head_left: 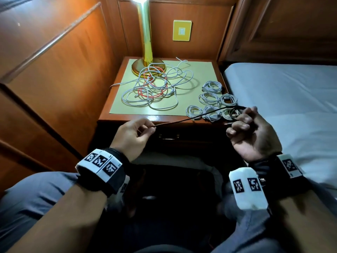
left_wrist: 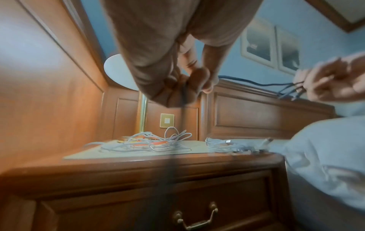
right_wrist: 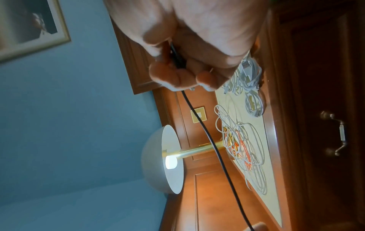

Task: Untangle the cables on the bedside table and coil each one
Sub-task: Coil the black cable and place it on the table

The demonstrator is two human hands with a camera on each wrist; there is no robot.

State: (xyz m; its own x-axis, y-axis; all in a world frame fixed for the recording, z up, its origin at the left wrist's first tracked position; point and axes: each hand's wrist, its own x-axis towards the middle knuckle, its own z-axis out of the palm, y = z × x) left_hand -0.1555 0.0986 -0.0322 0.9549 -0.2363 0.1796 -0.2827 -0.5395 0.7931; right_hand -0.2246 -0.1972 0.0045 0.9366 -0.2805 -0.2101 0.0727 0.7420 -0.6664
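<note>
A black cable (head_left: 191,118) stretches between my two hands in front of the bedside table (head_left: 127,119). My left hand (head_left: 135,133) pinches its free length between thumb and fingertips. My right hand (head_left: 246,128) grips several black loops of the same cable (right_wrist: 178,61) in curled fingers. A tangle of white and orange-red cables (head_left: 155,84) lies on the table's pale mat (head_left: 200,70), partly over the lamp base. Several coiled white cables (head_left: 211,99) sit on the table's right side. In the left wrist view the black cable (left_wrist: 256,83) runs from my left hand (left_wrist: 199,81) to my right hand (left_wrist: 333,79).
A lit brass lamp (head_left: 145,42) stands at the back of the table. A bed with a white sheet (head_left: 291,99) borders the table on the right, wood panelling (head_left: 63,61) on the left. A drawer with a brass handle (left_wrist: 195,218) is below the tabletop.
</note>
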